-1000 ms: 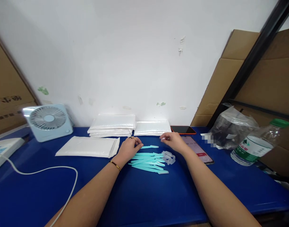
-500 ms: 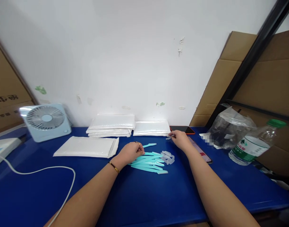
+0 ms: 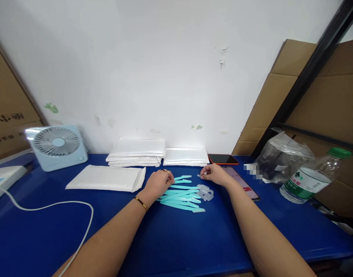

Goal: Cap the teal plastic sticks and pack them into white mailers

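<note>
Several turquoise eyebrow razors (image 3: 180, 198) lie in a loose pile on the blue table, blades pointing right. My left hand (image 3: 159, 184) is closed at the pile's upper left, pinching the handle of one eyebrow razor (image 3: 182, 181). Just above that one, another razor (image 3: 184, 177) points the same way, partly hidden by my fingers. Between the thumb and fingers of my right hand (image 3: 215, 175) is a small clear plastic cap (image 3: 198, 176), a short gap to the right of the razor tips. More clear caps (image 3: 205, 193) are heaped at the right end of the pile.
White padded envelopes (image 3: 136, 148) are stacked by the wall, with a shorter stack (image 3: 185, 156) beside them and a single envelope (image 3: 103, 177) in front. Two phones (image 3: 224, 159) lie right. A fan (image 3: 59, 146), a white cable (image 3: 91, 215) and a bottle (image 3: 305, 181) flank the area.
My left hand has moved slightly up and left from the pile, with a razor now in its fingers. My right hand has come left and down with the cap, nearer the razors.
</note>
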Motion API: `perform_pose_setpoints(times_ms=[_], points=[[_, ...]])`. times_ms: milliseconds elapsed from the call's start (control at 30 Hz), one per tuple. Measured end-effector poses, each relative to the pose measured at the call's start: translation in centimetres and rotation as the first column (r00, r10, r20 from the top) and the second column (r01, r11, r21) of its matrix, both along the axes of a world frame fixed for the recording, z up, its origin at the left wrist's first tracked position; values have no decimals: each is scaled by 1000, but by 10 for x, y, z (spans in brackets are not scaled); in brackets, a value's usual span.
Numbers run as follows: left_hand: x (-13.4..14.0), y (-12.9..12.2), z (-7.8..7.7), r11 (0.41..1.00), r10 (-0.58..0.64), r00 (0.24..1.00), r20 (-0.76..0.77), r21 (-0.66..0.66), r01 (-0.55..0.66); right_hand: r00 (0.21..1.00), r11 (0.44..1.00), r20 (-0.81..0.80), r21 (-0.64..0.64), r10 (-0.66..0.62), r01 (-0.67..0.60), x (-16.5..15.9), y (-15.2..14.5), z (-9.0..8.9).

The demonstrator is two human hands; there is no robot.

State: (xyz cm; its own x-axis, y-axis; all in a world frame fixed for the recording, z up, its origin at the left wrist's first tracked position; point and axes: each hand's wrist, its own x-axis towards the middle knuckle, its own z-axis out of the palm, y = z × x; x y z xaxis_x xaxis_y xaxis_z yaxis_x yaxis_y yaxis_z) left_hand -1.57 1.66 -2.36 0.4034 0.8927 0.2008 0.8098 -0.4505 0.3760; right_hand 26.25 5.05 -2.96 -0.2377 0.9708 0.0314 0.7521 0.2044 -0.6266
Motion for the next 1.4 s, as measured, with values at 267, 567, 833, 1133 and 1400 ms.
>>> perform_pose_setpoints(times_ms=[267, 567, 833, 1133, 1400], points=[[6, 2, -2, 1000, 14, 1000, 14, 0, -14, 984, 988, -90, 7, 151, -151, -28, -7, -4], [7, 1, -1, 997, 0, 1000, 22, 72, -2, 984, 984, -57, 70, 170, -166, -33, -19, 15], [3, -6, 11, 993, -99, 995, -30, -67, 97, 957, 960, 113, -115, 269, -256, -16, -35, 38], [-5, 0, 11, 990, -136, 987, -84, 13, 138, 975, 982, 114, -28, 189, -187, -14, -28, 28], [-8, 2, 10, 972, -165, 969, -184, 136, 191, 974, 971, 90, 108, 206, -215, -24, -24, 19]])
